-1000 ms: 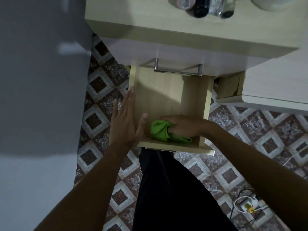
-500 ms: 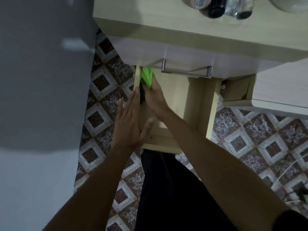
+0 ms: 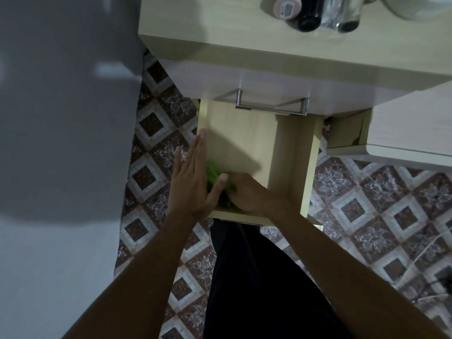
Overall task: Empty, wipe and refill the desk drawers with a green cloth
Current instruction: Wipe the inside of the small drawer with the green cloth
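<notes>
A pale wooden drawer [image 3: 244, 138] stands pulled out below the desk, with nothing on its bare floor but the cloth. My right hand [image 3: 247, 192] grips the green cloth [image 3: 214, 176] in the drawer's near left corner; most of the cloth is hidden under both hands. My left hand [image 3: 193, 179] lies flat with straight fingers against the drawer's left wall, thumb reaching over onto the cloth.
Above the open drawer is a shut white drawer front with a metal bar handle [image 3: 271, 107]. Bottles and jars [image 3: 315, 11] stand on the desk top. Another drawer or shelf [image 3: 391, 148] juts out at right. Patterned tile floor [image 3: 379, 211] lies around; a grey wall [image 3: 61, 118] is left.
My right hand has drawn the cloth back from the drawer's far left corner to the near left corner. My left hand has stayed on the left wall.
</notes>
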